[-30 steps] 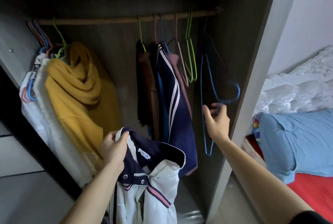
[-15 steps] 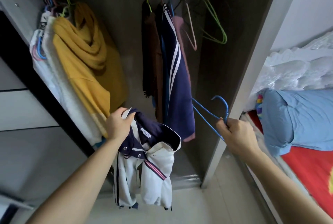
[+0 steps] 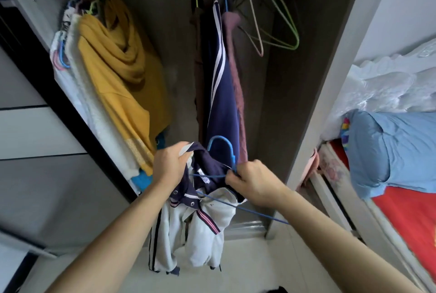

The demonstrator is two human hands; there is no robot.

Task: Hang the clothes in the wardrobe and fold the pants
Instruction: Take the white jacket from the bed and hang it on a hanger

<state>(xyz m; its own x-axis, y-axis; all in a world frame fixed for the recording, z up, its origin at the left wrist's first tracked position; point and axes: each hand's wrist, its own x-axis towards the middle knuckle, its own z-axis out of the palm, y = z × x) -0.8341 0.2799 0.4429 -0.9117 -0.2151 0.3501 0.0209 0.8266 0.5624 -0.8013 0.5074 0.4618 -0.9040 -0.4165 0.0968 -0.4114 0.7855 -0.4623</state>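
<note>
1. While the left hand (image 3: 168,167) is gripping the navy collar of the white and navy jacket (image 3: 205,226), fingers curled round the fabric, the garment is hanging down in front of the open grey wooden wardrobe (image 3: 330,80), near the camera.
2. The right hand (image 3: 254,181) is pinching the thin blue wire hanger (image 3: 219,137) at its neck, just right of the collar. The hook is pointing up, one wire arm is crossing the jacket's neck opening, and another is sticking out to the right under the forearm.
3. Far inside, a mustard-yellow hooded top (image 3: 118,68) is hanging at the left. A navy garment with white stripes (image 3: 219,94) is hanging in the middle, between brown and mauve clothes.
4. A bare light-green wire hanger (image 3: 284,29) and a pale pink wire hanger (image 3: 256,33) are dangling at the far right inside the wardrobe.
5. At the right, a blue pillow (image 3: 401,151) is lying on a red-sheeted bed (image 3: 412,222).
</note>
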